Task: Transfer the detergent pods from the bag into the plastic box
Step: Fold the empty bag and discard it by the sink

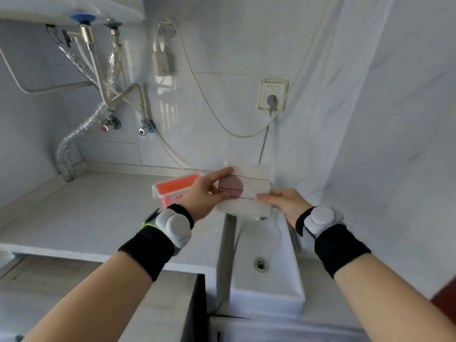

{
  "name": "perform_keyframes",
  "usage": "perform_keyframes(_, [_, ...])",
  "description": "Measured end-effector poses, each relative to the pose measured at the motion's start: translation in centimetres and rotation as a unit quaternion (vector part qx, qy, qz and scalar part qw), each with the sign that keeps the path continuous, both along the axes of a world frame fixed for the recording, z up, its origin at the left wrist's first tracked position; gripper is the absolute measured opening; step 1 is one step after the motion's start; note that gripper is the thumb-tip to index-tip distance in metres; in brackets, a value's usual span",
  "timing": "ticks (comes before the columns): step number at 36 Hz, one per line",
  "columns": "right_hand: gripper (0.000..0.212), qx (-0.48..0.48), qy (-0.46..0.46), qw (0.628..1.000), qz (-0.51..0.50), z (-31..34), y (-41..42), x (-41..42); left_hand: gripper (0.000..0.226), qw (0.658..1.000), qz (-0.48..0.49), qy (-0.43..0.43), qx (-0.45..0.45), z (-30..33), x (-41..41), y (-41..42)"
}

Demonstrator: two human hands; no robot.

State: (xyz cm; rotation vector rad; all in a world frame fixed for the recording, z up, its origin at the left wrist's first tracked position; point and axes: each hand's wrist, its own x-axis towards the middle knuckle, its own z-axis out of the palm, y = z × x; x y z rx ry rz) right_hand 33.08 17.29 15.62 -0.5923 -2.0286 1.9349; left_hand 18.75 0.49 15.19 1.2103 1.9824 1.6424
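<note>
The bag [243,191], a pale pouch with a round pink mark, is held up in the air over the back of the sink [267,272], just right of the plastic box [176,190], which stands open on the table [86,213]. The bag's left edge is pinched by the left hand [206,193], thumb on the near face and fingers [223,172] over the top edge; its lower right corner is pinched by the fingers of the right hand [286,202]. No pods can be seen, either through the bag or in the box. The step in hand appears to be opening the bag. It would best be done with the mouth kept uppermost and the bag shifted over the box first, so that nothing is dropped into the sink.
</note>
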Motion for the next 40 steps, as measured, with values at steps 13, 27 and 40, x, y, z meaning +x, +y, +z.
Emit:
perform_keyframes(13, [0.009,0.068,0.084,0.994,-0.026,-3.6,3.9,11.7,0.005,0.988,0.018,-0.099,-0.117,-6.5,13.5,2.4])
perform_keyframes(27, [0.023,0.080,-0.052,0.989,-0.109,-16.2,5.4,19.3,0.040,0.982,-0.027,-0.134,-0.129,-15.9,18.9,5.5])
perform_keyframes(40, [0.033,0.075,-0.214,0.951,-0.212,-42.8,7.8,27.9,0.016,0.931,-0.165,-0.079,-0.315,-42.6,24.9,9.7])
